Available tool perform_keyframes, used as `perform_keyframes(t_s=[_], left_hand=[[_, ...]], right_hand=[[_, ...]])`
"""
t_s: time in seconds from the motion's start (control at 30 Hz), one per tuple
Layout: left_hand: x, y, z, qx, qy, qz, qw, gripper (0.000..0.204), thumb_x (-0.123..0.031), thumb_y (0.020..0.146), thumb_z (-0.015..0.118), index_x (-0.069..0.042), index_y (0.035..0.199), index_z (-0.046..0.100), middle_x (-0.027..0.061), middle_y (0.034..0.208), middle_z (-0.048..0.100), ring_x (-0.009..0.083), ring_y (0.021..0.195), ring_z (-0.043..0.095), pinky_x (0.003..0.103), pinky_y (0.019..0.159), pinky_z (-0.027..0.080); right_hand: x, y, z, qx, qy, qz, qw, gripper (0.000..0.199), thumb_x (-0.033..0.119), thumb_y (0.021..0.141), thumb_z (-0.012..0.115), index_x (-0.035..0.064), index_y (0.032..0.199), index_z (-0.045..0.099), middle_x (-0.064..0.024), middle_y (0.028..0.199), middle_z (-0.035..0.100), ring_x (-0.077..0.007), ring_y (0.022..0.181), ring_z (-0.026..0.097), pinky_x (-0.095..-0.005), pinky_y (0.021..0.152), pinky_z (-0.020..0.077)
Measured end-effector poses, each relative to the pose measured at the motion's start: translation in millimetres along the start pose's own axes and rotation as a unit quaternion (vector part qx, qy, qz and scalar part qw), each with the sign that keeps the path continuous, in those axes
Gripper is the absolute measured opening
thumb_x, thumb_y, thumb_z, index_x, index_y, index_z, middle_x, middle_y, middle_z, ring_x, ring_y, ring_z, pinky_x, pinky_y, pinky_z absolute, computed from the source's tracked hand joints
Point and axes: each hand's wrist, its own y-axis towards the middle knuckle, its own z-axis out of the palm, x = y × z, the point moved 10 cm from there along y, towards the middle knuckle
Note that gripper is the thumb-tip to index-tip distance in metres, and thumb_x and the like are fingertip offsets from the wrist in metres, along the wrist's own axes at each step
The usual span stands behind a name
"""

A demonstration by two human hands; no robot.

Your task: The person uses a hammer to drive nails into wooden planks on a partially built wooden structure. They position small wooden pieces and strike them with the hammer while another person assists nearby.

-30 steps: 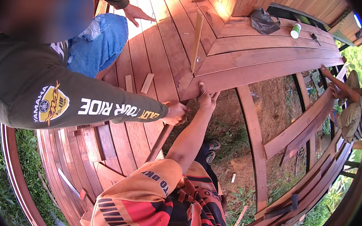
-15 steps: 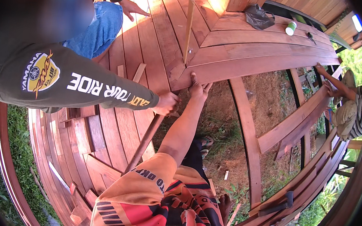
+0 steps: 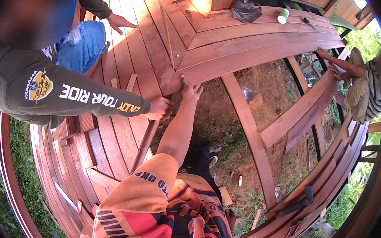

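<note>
My left hand (image 3: 190,91) reaches forward and grips the near edge of a reddish-brown deck board (image 3: 250,60), close to its left end. The thumb lies on the top edge. Low beside my striped orange shirt, a dark bit of my right hand (image 3: 230,218) shows, its fingers too hidden to read. Just left of my left hand, a co-worker's fist (image 3: 159,109) closes at the deck's edge, and that person's other hand (image 3: 120,22) rests on the planks. At the board's far right end, another person's hand (image 3: 324,53) touches it.
Bare joists (image 3: 250,133) cross an opening over soil. A loose plank (image 3: 297,110) slants across them. A hammer-like tool (image 3: 298,203) lies on stacked boards at right. A black plastic bag (image 3: 246,10) and a green-white container (image 3: 283,16) sit on the deck. A thin stick (image 3: 167,35) stands near the corner.
My view has shifted, so the scene sits further left and slightly higher. My left hand keeps its place on the deck board, and the co-workers' hands look nearly unchanged.
</note>
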Motion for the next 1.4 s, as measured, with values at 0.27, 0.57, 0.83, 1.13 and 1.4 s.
perform_keyframes(t_s=[0.27, 0.57, 0.83, 1.13, 1.4], left_hand=[[-4.7, -3.8, -2.2, -0.016, 0.023, 0.015, 0.999, 0.083, -0.074, 0.090, 0.053, -0.018, 0.149, 0.038, 0.0096, 0.145, 0.054, 0.0352, 0.131, 0.056, 0.056, 0.112, 0.036], [-5.8, -4.8, -2.7, -0.034, 0.031, 0.019, 0.999, 0.083, -0.075, 0.089, 0.053, -0.017, 0.147, 0.040, 0.0113, 0.144, 0.054, 0.0339, 0.130, 0.056, 0.057, 0.112, 0.035], [-1.0, 0.3, -2.0, -0.022, 0.043, 0.016, 0.999, 0.087, -0.077, 0.087, 0.055, -0.016, 0.147, 0.039, 0.0114, 0.144, 0.054, 0.0337, 0.131, 0.055, 0.057, 0.111, 0.036], [-0.7, -5.5, -4.8, -0.049, 0.042, 0.028, 0.998, 0.092, -0.077, 0.083, 0.060, -0.012, 0.146, 0.040, 0.0178, 0.140, 0.056, 0.0350, 0.133, 0.052, 0.058, 0.111, 0.036], [-10.9, -1.4, -11.1, -0.028, 0.058, 0.022, 0.998, 0.095, -0.077, 0.084, 0.060, -0.004, 0.142, 0.041, 0.0197, 0.140, 0.057, 0.0365, 0.132, 0.053, 0.059, 0.109, 0.037]], right_hand=[[-7.0, -6.6, -2.8, -0.022, 0.044, 0.050, 0.998, 0.057, 0.034, 0.098, 0.059, -0.0101, 0.134, 0.053, -0.0180, 0.102, 0.071, -0.0229, 0.088, 0.068, -0.0347, 0.070, 0.0528], [-3.1, 2.4, -5.9, -0.028, 0.014, 0.008, 0.999, 0.058, 0.034, 0.097, 0.060, -0.0104, 0.134, 0.053, -0.0149, 0.095, 0.070, -0.0203, 0.085, 0.066, -0.0347, 0.070, 0.0518], [12.8, 0.1, -3.5, -0.025, 0.018, 0.018, 0.999, 0.058, 0.034, 0.096, 0.061, -0.0108, 0.132, 0.054, -0.0170, 0.097, 0.070, -0.0223, 0.086, 0.066, -0.0360, 0.073, 0.0523], [0.6, 0.0, -8.7, -0.039, 0.015, -0.009, 0.999, 0.056, 0.035, 0.095, 0.059, -0.0114, 0.126, 0.058, -0.0184, 0.092, 0.069, -0.0263, 0.082, 0.067, -0.0394, 0.074, 0.0529], [-45.9, 13.1, -0.9, -0.070, -0.028, -0.027, 0.997, 0.054, 0.036, 0.095, 0.058, -0.0112, 0.120, 0.061, -0.0242, 0.093, 0.069, -0.0371, 0.086, 0.068, -0.0464, 0.078, 0.0504]])
